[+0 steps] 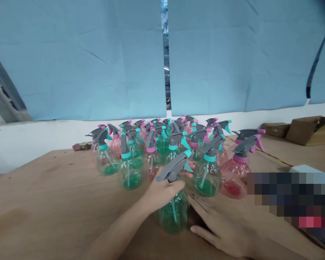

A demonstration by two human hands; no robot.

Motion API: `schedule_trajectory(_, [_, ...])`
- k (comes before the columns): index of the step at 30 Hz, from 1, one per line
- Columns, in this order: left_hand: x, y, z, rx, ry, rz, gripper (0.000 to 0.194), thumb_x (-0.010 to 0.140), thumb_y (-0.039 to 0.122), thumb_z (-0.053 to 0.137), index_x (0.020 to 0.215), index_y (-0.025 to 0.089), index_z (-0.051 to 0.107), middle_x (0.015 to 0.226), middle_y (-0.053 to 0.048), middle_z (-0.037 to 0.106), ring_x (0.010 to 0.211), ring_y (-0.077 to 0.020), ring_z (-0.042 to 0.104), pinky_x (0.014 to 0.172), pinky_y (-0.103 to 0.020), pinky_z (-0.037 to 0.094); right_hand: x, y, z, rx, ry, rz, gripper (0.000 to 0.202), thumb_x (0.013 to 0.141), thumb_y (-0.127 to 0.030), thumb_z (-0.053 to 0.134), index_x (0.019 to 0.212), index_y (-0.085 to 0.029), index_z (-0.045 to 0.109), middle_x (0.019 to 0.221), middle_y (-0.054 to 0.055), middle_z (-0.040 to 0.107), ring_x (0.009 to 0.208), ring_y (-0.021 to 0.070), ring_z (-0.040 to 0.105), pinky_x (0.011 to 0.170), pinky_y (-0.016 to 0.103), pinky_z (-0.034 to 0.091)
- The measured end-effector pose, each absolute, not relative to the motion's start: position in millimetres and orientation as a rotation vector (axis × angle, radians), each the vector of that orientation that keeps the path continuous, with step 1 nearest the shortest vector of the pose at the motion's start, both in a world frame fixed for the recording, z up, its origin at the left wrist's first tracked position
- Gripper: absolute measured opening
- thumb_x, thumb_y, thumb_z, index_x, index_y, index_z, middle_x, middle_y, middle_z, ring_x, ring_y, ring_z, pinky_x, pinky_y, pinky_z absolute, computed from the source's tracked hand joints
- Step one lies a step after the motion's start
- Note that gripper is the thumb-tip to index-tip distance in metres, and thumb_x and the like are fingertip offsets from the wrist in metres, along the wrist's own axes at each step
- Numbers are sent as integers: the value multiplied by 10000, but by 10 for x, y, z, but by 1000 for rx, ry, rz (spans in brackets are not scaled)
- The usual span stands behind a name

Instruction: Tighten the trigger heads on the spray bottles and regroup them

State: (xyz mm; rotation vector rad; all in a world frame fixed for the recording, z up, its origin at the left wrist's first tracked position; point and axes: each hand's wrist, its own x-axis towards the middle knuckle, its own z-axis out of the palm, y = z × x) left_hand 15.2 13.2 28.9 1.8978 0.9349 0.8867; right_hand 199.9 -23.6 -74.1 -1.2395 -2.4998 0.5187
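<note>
in the head view, the left hand (162,190) had its fingers gripping a green spray bottle (174,215) by the neck, before clustered bottles (131,177) on the tabletop (56,195), while the right hand (219,222) spread open fingers nearby.

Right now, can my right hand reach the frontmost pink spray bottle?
Probably yes: your right hand appears to hold nothing, and bare tabletop lies between it and that pink spray bottle.

Left grip (162,193) around green bottle (173,216), bottles (171,155) behind
</note>
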Motion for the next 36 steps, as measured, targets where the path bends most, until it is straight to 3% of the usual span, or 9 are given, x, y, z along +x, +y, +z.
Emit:
schedule_trajectory(3, [170,120,281,1906,937,866,236,721,174,453,780,238,672,919,-21,668,896,-191,596,883,-356,440,2039,-228,-753,-1176,-2513,491,665,902,-472,386,1438,-199,103,1482,84,212,1336,270,239,1087,448,230])
schedule_trajectory(6, [172,112,279,1903,1081,817,245,731,200,436,621,225,653,784,-17,672,818,-191,598,856,-362,446,2069,-221,-754,-1117,-2524,465,670,905,-463,389,1439,-216,67,1497,76,156,1346,276,201,1096,456,193])
schedule_trajectory(12, [164,113,283,1865,1213,845,265,695,200,444,450,208,546,724,-25,623,840,-211,566,857,-379,409,2074,-221,-742,-1164,-2544,505,669,899,-485,384,1437,-186,122,1464,101,268,1326,264,263,1093,448,214])
schedule_trajectory(17, [172,123,290,1862,1193,849,232,655,185,437,426,200,474,673,-21,580,743,-189,552,748,-333,428,2075,-231,-741,-1160,-2538,539,660,907,-469,375,1437,-186,103,1471,102,244,1330,258,258,1086,440,241])
schedule_trajectory(23, [158,181,292,1864,1117,909,223,647,179,407,425,194,427,716,-10,588,737,-162,548,738,-299,422,2089,-233,-760,-1143,-2550,533,644,912,-466,366,1436,-186,118,1476,92,221,1338,251,238,1091,438,234])
schedule_trajectory(27, [150,174,302,1907,1139,886,227,650,175,419,431,201,475,712,1,608,818,-177,551,800,-311,407,2082,-236,-755,-1152,-2559,529,637,915,-465,356,1436,-187,118,1478,87,223,1341,243,230,1092,433,234])
schedule_trajectory(36, [218,77,314,1837,1231,896,203,630,177,465,435,203,515,764,-26,615,809,-190,553,751,-302,451,2114,-221,-743,-1149,-2587,484,615,919,-471,340,1432,-185,155,1467,97,261,1335,239,247,1094,434,219])
